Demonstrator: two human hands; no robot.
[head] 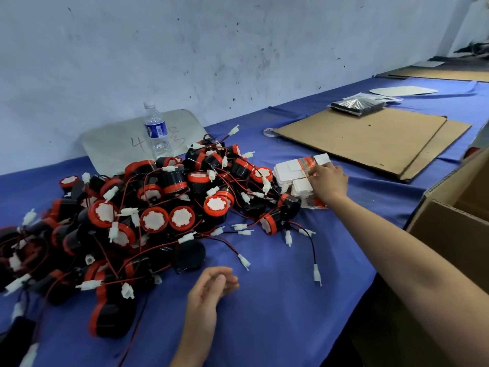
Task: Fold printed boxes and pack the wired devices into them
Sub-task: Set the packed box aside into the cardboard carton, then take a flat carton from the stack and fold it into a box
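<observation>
**Two hands, one stack of box blanks, one heap of devices**

The left hand (211,287) hangs nearest, just above the blue table cover (277,319), fingers loosely spread and holding nothing. The right hand (329,182) reaches forward across the table, its fingers curled onto the single stack of flat printed boxes (292,169), pinching at the stack's red-printed edge. That stack lies directly under and left of the right hand, touching the right fringe of the heap of wired devices (158,207). The devices are black and red rounds with white connectors on red-and-black leads, several dozen tangled together and too many to count exactly. The heap lies just left of and beyond the left hand. One water bottle (156,131) stands upright behind the heap. Two brown cardboard sheets (357,139) lie overlapped beyond the stack, with one black packet (356,105) on their far edge. One open carton (449,223) stands at the right
</observation>
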